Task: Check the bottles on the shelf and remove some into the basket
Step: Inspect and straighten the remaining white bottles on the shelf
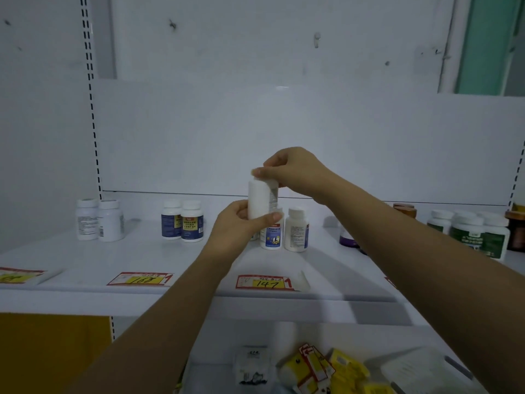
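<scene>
Head view: left hand [235,224] grips the lower body of a white bottle [261,199], thumb across the front, fingers curled behind. Right hand [295,169] pinches the bottle's cap from above. The bottle is upright between the hands, held above the shelf [142,257]. Just behind it, two bottles [297,233] stand side by side on the shelf. To the left stand a blue-labelled pair [183,221] and, further left, a white pair [99,220]. Green-labelled bottles [468,233] stand at right, beyond the right forearm. A price tag [265,282] marked 147 lies at the shelf's front edge. Yellow packets [345,368] lie below the shelf.
</scene>
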### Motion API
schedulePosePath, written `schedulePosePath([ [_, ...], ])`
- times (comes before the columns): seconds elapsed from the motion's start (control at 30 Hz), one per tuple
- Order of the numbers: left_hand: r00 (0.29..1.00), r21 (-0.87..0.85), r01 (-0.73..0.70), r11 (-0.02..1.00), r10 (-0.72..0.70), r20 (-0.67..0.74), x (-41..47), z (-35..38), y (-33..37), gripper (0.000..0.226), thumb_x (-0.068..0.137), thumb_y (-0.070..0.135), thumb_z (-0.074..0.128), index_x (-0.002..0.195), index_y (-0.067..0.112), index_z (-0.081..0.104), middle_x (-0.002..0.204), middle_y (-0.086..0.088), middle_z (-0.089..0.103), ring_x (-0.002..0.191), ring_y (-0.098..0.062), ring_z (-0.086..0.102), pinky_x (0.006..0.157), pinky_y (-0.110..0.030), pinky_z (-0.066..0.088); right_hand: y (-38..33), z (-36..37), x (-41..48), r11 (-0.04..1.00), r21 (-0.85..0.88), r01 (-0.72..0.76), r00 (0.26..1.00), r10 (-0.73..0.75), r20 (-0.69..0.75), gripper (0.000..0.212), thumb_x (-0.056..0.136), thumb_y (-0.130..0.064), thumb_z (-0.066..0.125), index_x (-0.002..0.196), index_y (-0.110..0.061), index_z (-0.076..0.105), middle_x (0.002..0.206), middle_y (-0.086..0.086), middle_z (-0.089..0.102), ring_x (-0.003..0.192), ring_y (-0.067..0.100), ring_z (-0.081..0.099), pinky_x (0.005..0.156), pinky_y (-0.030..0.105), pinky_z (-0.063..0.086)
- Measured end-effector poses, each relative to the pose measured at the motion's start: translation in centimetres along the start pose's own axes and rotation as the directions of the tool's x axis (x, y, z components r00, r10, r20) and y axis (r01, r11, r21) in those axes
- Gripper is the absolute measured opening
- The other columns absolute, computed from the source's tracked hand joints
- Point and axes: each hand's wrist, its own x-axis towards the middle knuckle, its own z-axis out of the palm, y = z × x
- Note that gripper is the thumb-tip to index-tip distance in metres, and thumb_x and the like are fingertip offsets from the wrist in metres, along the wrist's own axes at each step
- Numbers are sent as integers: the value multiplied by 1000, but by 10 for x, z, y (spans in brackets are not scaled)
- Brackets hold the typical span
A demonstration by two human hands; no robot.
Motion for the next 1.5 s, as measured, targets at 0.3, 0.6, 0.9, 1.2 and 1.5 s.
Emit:
schedulePosePath([
  [0.3, 999, -1, -34, 999, 34, 35, -1, -6, 4, 41, 80, 21, 72, 117, 18, 55, 105, 7, 61, 77, 4, 57, 52, -7, 45, 9, -7, -1, 968, 246, -52, 996, 33, 83, 43, 87, -34, 66, 120, -8, 59, 118, 6, 61, 108, 20, 60, 93, 34, 53],
  [0.6, 996, -1, 2, 1000, -2, 91, -4, -5, 6, 46, 83, 27, 68, 125, 19, 52, 110, 7, 60, 79, 5, 55, 63, -8, 40, 7, -9, 0, 959, 283, -31, 999, 22, 34, 30, 85, -25, 69, 104, -2, 66, 108, 10, 67, 98, 20, 65, 87, 33, 56],
  [0.9, 999, -47, -38, 998, 37, -20, -3, -1, 11, 45, 77, 18, 74, 117, 18, 52, 103, 8, 57, 74, 2, 55, 52, -6, 45, 5, -4, 0, 961, 265, -85, 996, 86, 10, 45, 79, -46, 70, 93, -5, 58, 108, 13, 67, 100, 21, 65, 88, 40, 55],
  [1.2, 995, 2, -9, 1000, 9, 98, -6, -9, 8, 49, 82, 19, 69, 128, 15, 51, 124, 0, 61, 94, -7, 58, 69, -13, 46, 5, -9, -4, 929, 363, -76, 996, 51, 80, 21, 89, -19, 64, 102, -4, 62, 108, 11, 66, 100, 23, 65, 88, 33, 55],
  [1.5, 999, 25, -41, 999, 42, -13, -7, -2, 13, 43, 76, 22, 75, 109, 22, 48, 97, 10, 57, 72, 0, 57, 53, -9, 46, 0, -2, -3, 938, 338, -79, 997, 74, 26, 38, 78, -33, 75, 101, -6, 62, 99, 10, 70, 91, 22, 69, 84, 35, 57],
])
